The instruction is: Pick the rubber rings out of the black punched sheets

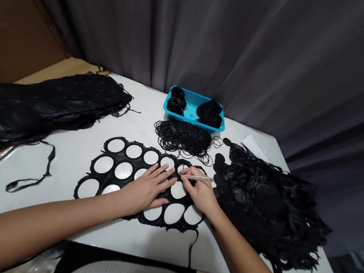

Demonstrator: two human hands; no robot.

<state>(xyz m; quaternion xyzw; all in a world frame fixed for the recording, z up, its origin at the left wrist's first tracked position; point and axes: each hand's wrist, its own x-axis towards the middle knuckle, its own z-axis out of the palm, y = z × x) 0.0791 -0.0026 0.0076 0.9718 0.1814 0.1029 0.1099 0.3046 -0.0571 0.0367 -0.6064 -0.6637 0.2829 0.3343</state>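
Note:
A black rubber sheet (131, 158) with rows of round holes lies flat on the white table in front of me. My left hand (150, 187) rests on its middle with the fingers spread, pressing on the webbing between holes. My right hand (199, 188) pinches a thin, pale, pen-like tool (200, 178), its tip pointing left at a hole in the upper right of the sheet. Just beyond the sheet lies a loose heap of thin black rings (185, 138). What the tool's tip touches is too small to tell.
Behind the rings stands a blue basket (192, 96) holding bundles of black rings. A thick stack of black sheets (38, 104) lies at the left, with a curled black strip (48, 168) near it. A large pile of black scraps and discs (267, 201) covers the right side, beside white paper (254, 147).

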